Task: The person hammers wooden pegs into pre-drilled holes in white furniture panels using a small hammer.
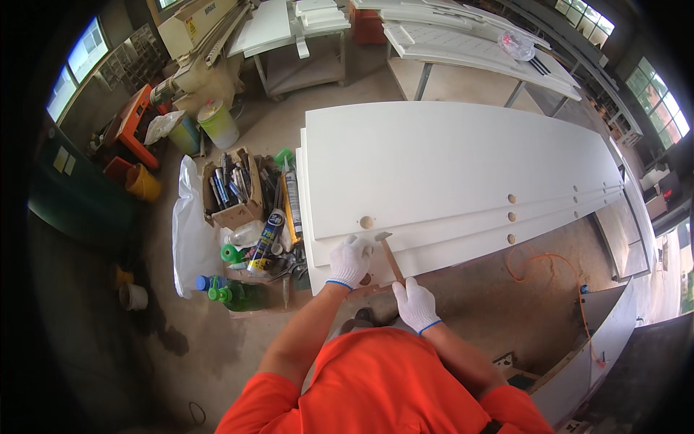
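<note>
The right hand (416,304) gripped the hammer (393,262), its handle slanting forward-left over the near edge of the panels (463,159); its head sat just right of the left hand (351,262), nearer their left corner, its hold unclear.

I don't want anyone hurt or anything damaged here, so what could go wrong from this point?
The hammer in the right hand has its head close to the left hand, so a stray swing might hit the fingers. A missed blow could also dent the top white board. The orange hose loops across the floor and might trip someone.
</note>
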`<move>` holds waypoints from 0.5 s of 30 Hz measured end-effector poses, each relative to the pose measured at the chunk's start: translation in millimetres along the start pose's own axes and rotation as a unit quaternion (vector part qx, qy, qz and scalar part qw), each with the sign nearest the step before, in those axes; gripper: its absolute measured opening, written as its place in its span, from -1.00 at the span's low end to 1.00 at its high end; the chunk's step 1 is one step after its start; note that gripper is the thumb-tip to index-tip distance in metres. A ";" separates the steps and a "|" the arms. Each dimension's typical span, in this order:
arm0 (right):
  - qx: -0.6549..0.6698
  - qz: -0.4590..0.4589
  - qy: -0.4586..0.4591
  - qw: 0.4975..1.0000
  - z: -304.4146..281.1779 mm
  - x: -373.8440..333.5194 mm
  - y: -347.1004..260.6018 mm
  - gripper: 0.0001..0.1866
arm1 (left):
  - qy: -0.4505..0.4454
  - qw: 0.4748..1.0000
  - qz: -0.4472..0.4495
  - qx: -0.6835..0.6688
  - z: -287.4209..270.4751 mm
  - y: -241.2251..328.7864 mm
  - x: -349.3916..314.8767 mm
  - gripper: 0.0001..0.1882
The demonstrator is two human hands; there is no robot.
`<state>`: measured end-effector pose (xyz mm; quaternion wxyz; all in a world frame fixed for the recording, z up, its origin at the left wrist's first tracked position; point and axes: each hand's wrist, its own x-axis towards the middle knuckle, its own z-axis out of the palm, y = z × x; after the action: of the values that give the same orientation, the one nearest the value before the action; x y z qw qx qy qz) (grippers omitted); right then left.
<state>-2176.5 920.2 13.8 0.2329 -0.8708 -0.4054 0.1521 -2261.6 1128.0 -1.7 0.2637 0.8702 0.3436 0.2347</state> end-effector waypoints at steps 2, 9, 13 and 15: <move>-0.008 0.012 -0.008 1.000 1.3 -1.6 -3.6 -0.52 | 0.014 1.000 0.018 -0.003 1.7 -5.3 0.8 -0.89; -0.001 -0.026 0.052 0.998 4.6 -1.8 -6.5 -0.54 | 0.006 1.000 0.020 -0.012 1.6 -8.4 -2.4 -0.91; -0.104 -0.013 0.001 0.995 9.5 8.7 8.0 -0.58 | 0.006 0.999 0.024 -0.027 -4.4 -4.1 -3.4 -0.92; -0.051 -0.033 0.030 0.998 -10.3 11.3 -13.8 -0.57 | 0.020 0.999 0.009 -0.044 -8.0 -9.1 -5.8 -0.92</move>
<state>-2173.6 933.8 29.0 0.2054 -0.8717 -0.4340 0.0979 -2274.4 1132.0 -2.7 0.2930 0.8559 0.3304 0.2690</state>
